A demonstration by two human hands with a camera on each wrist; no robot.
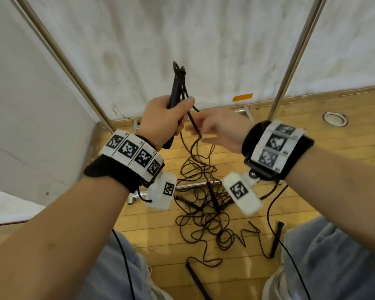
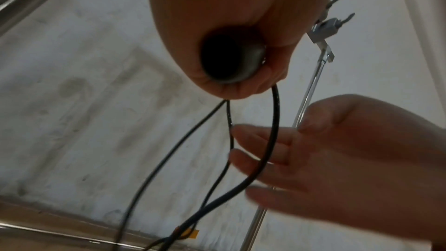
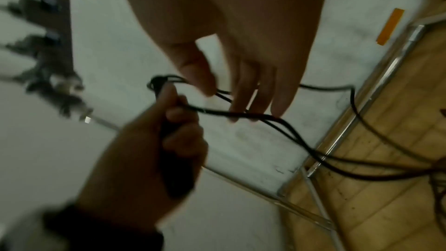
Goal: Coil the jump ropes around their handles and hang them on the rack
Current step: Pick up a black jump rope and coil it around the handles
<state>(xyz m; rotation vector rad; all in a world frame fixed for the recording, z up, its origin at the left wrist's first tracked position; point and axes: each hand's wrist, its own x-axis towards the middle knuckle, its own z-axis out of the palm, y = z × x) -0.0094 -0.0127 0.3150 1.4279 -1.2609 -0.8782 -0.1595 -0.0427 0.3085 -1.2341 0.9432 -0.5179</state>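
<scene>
Nearest the camera, the person's knees in pale blue trousers (image 1: 338, 263) frame a wooden floor (image 1: 312, 148), where a tangle of dark jump ropes (image 1: 206, 215) lies with several black handles scattered through it, one loose handle (image 1: 276, 239) lying just beside the right knee. A chrome base bar of the rack (image 1: 195, 185) runs under the tangle.

Above that, the left hand (image 1: 162, 120) is curled tightly round a pair of black handles (image 1: 175, 89), held upright, thumb pressed along their side; the butt end of one handle shows below the fist in the left wrist view. Cord (image 2: 270, 136) loops from the handle tops and drops to the pile on the floor. The right hand (image 1: 221, 128) is just beside the left, thumb and forefinger pinching the cord, the other fingers (image 3: 282, 100) straight and loosely spread.

Farther off, two slanting chrome poles (image 1: 290, 70) rise against a stained white wall (image 1: 204, 40), which carries a strip of orange tape (image 1: 242, 97) near its base.
</scene>
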